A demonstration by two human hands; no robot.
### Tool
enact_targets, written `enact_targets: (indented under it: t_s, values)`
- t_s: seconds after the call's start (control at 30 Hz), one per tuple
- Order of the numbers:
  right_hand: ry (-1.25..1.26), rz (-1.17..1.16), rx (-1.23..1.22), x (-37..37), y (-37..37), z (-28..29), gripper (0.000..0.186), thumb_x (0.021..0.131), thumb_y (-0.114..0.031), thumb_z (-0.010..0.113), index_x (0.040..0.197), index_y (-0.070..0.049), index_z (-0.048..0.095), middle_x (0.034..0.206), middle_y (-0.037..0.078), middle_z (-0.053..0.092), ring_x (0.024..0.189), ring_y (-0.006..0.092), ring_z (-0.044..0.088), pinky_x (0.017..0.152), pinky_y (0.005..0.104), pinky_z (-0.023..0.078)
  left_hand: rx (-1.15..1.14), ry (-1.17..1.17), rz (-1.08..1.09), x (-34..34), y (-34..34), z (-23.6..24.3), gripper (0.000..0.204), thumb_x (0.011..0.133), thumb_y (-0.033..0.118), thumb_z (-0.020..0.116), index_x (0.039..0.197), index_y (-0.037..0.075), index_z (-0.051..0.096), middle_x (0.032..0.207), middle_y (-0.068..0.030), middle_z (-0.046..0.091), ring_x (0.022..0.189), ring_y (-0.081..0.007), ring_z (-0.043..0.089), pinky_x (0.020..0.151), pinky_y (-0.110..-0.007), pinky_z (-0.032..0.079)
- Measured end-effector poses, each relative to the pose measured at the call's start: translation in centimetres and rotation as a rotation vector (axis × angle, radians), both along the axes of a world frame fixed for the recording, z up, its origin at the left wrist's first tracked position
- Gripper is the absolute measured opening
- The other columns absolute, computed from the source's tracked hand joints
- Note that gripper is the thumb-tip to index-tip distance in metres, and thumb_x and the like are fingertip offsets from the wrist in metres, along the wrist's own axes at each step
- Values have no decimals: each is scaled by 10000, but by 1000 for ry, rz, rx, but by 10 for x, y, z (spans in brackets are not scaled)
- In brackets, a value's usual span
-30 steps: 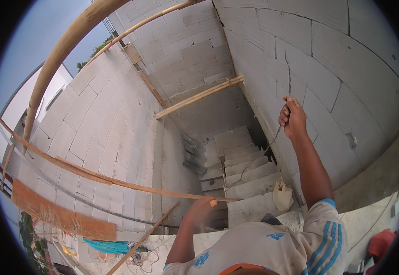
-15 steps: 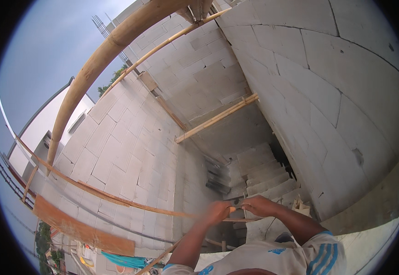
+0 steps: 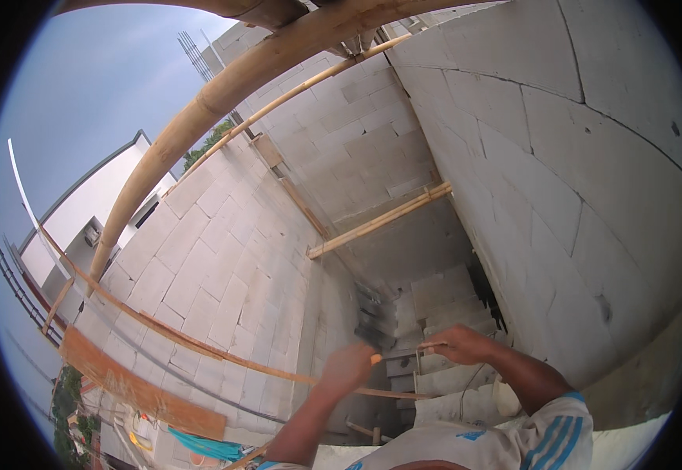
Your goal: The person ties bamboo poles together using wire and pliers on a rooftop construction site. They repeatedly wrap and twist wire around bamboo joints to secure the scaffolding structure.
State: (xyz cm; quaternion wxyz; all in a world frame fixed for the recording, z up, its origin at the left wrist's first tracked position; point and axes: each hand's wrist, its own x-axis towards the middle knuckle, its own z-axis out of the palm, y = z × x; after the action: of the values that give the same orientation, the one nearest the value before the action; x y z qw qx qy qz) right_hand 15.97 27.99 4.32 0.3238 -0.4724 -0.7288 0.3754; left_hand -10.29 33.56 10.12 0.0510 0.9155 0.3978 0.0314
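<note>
My left hand (image 3: 347, 368) is raised over the stairwell, closed, a little blurred by motion. A small orange end (image 3: 376, 359) pokes out of its thumb side; the rest of that object is hidden in the fist. To the right, my right hand (image 3: 460, 345) is closed on a thin, brownish stick-like piece (image 3: 433, 345) that points toward the left hand. A faint dark line seems to run between the hands, too fine to make out. Below them, pale block stairs (image 3: 454, 380) descend, and a wooden strip (image 3: 309, 379) passes beneath the left hand.
Pale block walls rise at the left (image 3: 219, 258) and right (image 3: 529, 164). A thick bamboo pole (image 3: 192, 117) arches overhead; a thinner bamboo pair (image 3: 380, 219) spans the shaft. A brown board (image 3: 145, 388) and turquoise sheeting (image 3: 204, 445) lie at lower left.
My hands have moved apart from near touching, exposing the thin piece in the right hand. The left has gone left and slightly down. The whole view has shifted a little.
</note>
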Motion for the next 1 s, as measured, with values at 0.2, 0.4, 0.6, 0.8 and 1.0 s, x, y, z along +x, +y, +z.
enact_targets:
  t_s: [0.2, 0.4, 0.6, 0.8, 1.0]
  values:
    - [-14, -26, -89, 28, -5, 35, 293, 910, -237, 562, 1168, -112, 623, 1100, 137, 645, 993, 255, 609, 885, 326, 448, -24, 25, 42, 15, -6, 36, 151, 840, 103, 511, 939, 65, 619, 827, -152, 632, 790, -341, 608, 684, -433, 466]
    - [144, -1, -22, 48, -15, 56, 307, 923, -260, 546, 1166, -88, 619, 1106, 115, 646, 1014, 213, 595, 901, 322, 438, -147, -275, 62, 18, -12, 71, 139, 852, 120, 523, 924, 48, 618, 785, -160, 627, 750, -350, 612, 651, -411, 474]
    - [69, -25, 16, 56, -11, 84, 286, 931, -236, 528, 1119, -44, 626, 1060, 104, 655, 969, 198, 608, 880, 312, 448, 46, -230, -149, 16, -2, 103, 129, 856, 116, 529, 911, 42, 620, 758, -170, 618, 713, -348, 601, 642, -383, 474]
    - [148, -187, 388, 43, -8, 130, 291, 950, -171, 473, 1184, -24, 565, 865, 84, 641, 777, 177, 580, 727, 310, 455, 131, -527, 11, 17, 14, 158, 385, 831, 278, 630, 1153, 73, 577, 1005, -118, 629, 894, -238, 596, 772, -337, 464]
    - [746, -506, 616, 78, -1, 207, 315, 953, -126, 451, 1219, 32, 509, 619, -47, 408, 490, 12, 359, 419, 178, 322, 394, -672, -24, 4, 5, 230, 696, 750, 439, 703, 1301, 79, 477, 1211, -106, 556, 1091, -231, 517, 889, -368, 415]
